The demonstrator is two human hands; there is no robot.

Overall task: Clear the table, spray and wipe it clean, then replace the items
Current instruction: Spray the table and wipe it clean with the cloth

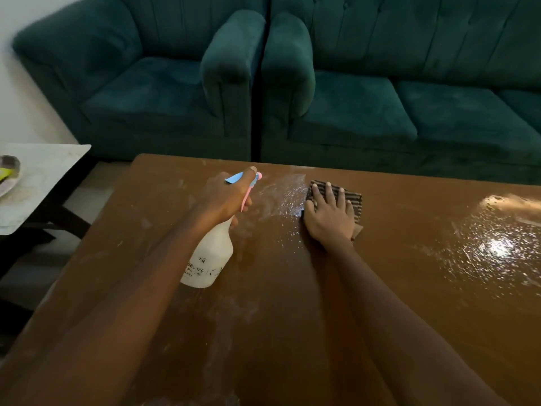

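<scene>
The brown wooden table (409,288) fills the lower view, streaked with dust and wet with spray near its far edge and at the right. My left hand (225,197) grips the neck of a white spray bottle (209,259) with a blue and pink trigger head, held tilted above the table and pointing right. My right hand (329,212) presses flat, fingers spread, on a striped brown cloth (352,200) lying on the table beside a wet patch (288,197).
A dark green armchair (140,83) and a matching sofa (409,98) stand close behind the table's far edge. A white marble side table (44,177) at the left carries a dish (8,174) with small items.
</scene>
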